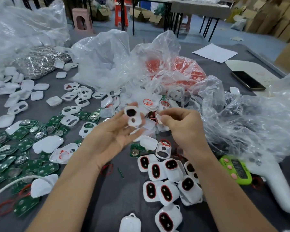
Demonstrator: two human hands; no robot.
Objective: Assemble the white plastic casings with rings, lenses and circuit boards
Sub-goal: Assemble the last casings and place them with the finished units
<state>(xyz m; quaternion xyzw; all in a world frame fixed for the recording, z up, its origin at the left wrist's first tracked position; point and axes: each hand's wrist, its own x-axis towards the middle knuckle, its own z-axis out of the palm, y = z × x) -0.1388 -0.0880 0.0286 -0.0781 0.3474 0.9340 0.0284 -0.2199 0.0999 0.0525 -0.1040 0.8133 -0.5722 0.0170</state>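
Note:
My left hand [114, 133] is raised over the middle of the table, palm up, fingers holding a white casing [132, 117] that has a dark oval window and a small round hole. Just to its right, my right hand [182, 124] pinches a small white piece [159, 118] between thumb and fingers. Loose white casing halves [69, 120] and green circuit boards [23, 148] are spread over the left side. Several casings with red-ringed dark windows [167, 183] lie piled below my right hand. Loose red rings [106, 169] lie on the cloth.
Clear plastic bags [104, 59] stand behind the parts, one over an orange heap [172, 71]. A bag of silvery metal pieces [40, 62] is at the back left. At right lie a black phone [248, 80], a green timer [236, 169], white paper [214, 52] and a white tool [274, 186].

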